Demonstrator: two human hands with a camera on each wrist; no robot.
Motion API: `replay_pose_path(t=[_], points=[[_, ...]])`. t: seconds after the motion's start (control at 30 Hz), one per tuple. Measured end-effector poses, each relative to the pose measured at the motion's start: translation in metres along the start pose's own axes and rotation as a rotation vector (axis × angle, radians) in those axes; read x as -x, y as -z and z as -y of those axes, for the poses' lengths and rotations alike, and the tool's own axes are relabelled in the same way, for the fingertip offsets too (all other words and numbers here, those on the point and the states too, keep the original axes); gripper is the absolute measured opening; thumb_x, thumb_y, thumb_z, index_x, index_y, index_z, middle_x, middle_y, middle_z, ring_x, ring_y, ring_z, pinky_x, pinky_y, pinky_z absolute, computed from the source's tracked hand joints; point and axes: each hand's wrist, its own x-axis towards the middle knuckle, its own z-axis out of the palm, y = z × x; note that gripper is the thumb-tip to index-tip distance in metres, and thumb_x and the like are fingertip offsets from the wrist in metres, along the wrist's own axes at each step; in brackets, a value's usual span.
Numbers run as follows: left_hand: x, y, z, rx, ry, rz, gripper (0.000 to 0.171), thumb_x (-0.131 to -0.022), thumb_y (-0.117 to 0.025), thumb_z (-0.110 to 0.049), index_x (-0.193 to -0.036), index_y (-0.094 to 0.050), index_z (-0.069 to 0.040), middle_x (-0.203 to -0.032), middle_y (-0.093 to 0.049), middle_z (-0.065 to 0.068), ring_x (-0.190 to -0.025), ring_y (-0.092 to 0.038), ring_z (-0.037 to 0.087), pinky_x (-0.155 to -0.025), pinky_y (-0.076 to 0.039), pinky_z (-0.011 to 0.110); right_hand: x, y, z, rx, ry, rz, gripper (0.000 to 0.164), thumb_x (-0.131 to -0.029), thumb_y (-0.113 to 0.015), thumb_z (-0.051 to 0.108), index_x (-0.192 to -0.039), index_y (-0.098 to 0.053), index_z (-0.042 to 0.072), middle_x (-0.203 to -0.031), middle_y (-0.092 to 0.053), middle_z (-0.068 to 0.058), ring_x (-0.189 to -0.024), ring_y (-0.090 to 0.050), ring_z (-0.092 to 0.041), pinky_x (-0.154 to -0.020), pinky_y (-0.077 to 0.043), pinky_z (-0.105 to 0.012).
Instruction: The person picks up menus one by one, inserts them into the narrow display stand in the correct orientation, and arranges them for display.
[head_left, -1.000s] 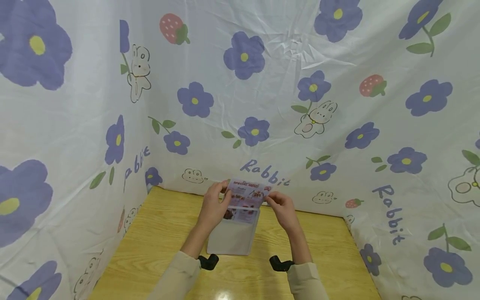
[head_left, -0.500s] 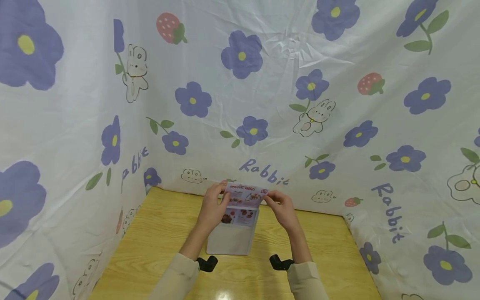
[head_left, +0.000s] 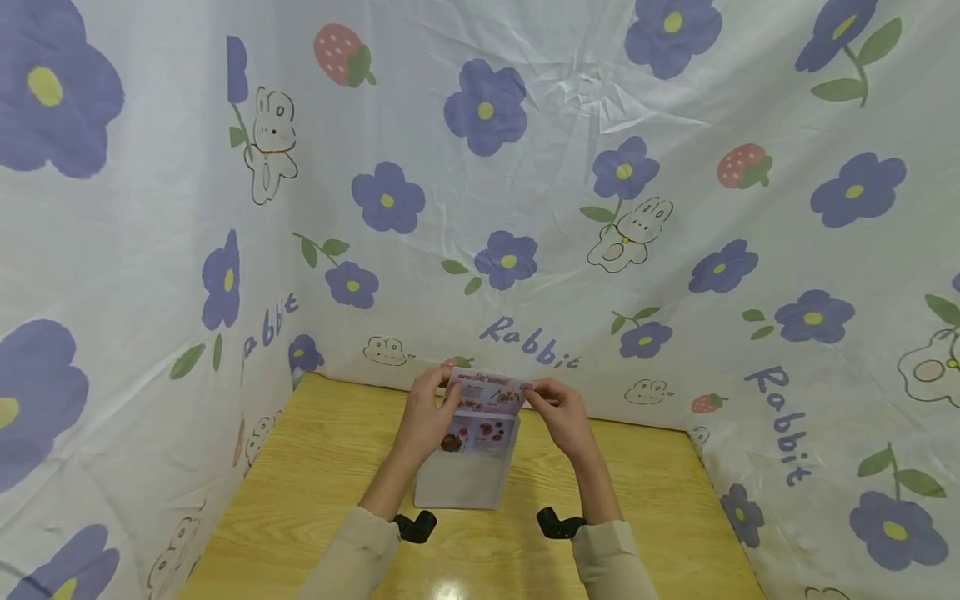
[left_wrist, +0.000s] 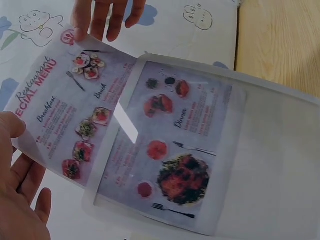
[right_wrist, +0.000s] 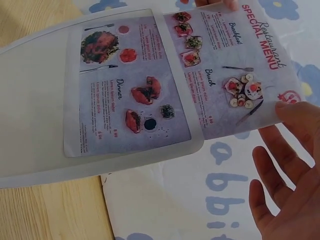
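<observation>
A printed restaurant menu sheet (head_left: 483, 393) sits partly inside a clear-fronted sign holder (head_left: 459, 482) with a pale rim. Its "Dinner" half shows behind the clear front, while the title and "Breakfast" half stick out past the far end. My left hand (left_wrist: 20, 185) pinches the sheet's left edge between thumb and fingers. At the opposite top corner, beside the red logo, my right hand (right_wrist: 295, 170) pinches the sheet, thumb on the printed face and fingers behind. The near part of the holder has no print behind it.
The holder lies over a light wood-grain table (head_left: 300, 475). White cloth (head_left: 555, 275) with purple flowers and rabbits hangs behind the table and along both sides. A black wrist mount (head_left: 415, 527) sits by the left cuff, another (head_left: 561, 525) by the right.
The menu sheet has slid further into the holder toward the person, so less sticks out at the far end. The right hand has shifted slightly left; both hands keep their pinch.
</observation>
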Motion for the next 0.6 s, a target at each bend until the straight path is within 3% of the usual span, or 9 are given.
replay_pose_path(t=[0.17, 0.47, 0.6], points=[[-0.0022, 0.0003, -0.0011, 0.012, -0.003, 0.006, 0.018, -0.109, -0.066, -0.022, -0.122, -0.069, -0.010, -0.151, -0.063, 0.007, -0.131, -0.057, 0.029, -0.115, -0.047, 0.054, 0.0010, -0.0038, -0.0031, 0.019, 0.000, 0.002, 0.017, -0.105, -0.073, 0.023, -0.105, -0.080, 0.008, -0.110, -0.077, -0.013, -0.098, -0.066, -0.015, -0.087, -0.052, -0.033], [-0.0032, 0.0007, -0.0015, 0.034, -0.021, 0.025, 0.018, -0.111, -0.063, -0.023, -0.124, -0.070, -0.013, -0.148, -0.063, 0.005, -0.142, -0.054, 0.028, -0.119, -0.045, 0.052, 0.0026, -0.0049, -0.0085, 0.027, 0.010, 0.031, 0.016, -0.106, -0.071, 0.022, -0.107, -0.079, 0.008, -0.110, -0.076, -0.013, -0.097, -0.066, -0.016, -0.085, -0.052, -0.032], [-0.0032, 0.0003, 0.0003, 0.029, -0.043, 0.017, 0.017, -0.110, -0.064, -0.019, -0.124, -0.071, -0.011, -0.144, -0.066, 0.006, -0.138, -0.057, 0.029, -0.115, -0.048, 0.050, 0.0023, -0.0037, -0.0062, 0.023, 0.008, 0.036, 0.021, -0.107, -0.070, 0.027, -0.118, -0.078, 0.011, -0.114, -0.076, -0.011, -0.102, -0.067, -0.018, -0.088, -0.052, -0.035]])
